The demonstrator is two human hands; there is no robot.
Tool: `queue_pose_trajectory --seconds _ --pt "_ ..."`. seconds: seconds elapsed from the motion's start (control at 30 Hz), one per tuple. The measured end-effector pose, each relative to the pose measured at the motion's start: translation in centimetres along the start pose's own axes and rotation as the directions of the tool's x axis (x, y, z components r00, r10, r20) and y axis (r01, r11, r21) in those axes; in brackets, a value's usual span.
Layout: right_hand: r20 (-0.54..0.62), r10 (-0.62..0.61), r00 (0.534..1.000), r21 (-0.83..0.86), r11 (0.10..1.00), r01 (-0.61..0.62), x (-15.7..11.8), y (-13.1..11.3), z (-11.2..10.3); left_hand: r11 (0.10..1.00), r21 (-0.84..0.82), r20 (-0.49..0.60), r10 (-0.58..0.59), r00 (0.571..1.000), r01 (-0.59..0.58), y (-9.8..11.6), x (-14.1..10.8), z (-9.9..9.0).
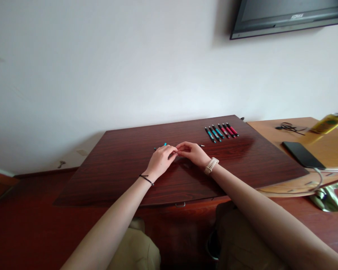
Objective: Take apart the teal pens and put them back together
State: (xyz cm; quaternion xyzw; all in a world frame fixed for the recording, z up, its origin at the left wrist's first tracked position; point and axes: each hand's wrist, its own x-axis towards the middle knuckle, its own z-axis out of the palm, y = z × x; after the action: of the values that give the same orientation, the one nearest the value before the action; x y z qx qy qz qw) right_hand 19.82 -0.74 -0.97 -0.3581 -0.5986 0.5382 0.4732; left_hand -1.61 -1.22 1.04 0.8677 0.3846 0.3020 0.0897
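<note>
Over the middle of the dark wooden table (124, 165), my left hand (162, 159) and my right hand (193, 153) meet at the fingertips. Both are closed in a pinch, and whatever lies between the fingers is too small to make out. A blue pen part (165, 144) shows just behind my left hand, mostly hidden by it. Beyond my right hand lies a small dark piece with a pale tip (202, 145). Several pens lie side by side in a row farther right, blue pens (215, 133) on the left and red pens (232, 129) on the right.
To the right stands a lighter wooden table (335, 150) with a black phone (302, 154), a coiled black cable (290, 127) and a yellow can (328, 123). A white cable (320, 180) hangs at its front edge. A screen (293, 17) is mounted on the wall above.
</note>
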Motion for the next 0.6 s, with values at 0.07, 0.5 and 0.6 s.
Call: queue_pose_trajectory --seconds 0.07,0.5,0.6 --pt "0.009 -0.005 1.000 -0.010 1.000 0.006 0.0 0.1 0.1 1.000 -0.017 -0.028 0.002 1.000 -0.002 0.0 0.1 -0.1" --pt "-0.048 -0.233 0.971 -0.598 0.785 0.159 0.6 0.3 -0.9 0.988 0.108 -0.056 -0.101 0.993 0.107 -2.6 0.4 0.3" --pt "-0.098 -0.219 0.971 -0.631 0.768 0.110 1.0 0.3 -1.3 0.980 0.172 -0.026 -0.099 0.995 0.102 -2.9 0.5 0.2"
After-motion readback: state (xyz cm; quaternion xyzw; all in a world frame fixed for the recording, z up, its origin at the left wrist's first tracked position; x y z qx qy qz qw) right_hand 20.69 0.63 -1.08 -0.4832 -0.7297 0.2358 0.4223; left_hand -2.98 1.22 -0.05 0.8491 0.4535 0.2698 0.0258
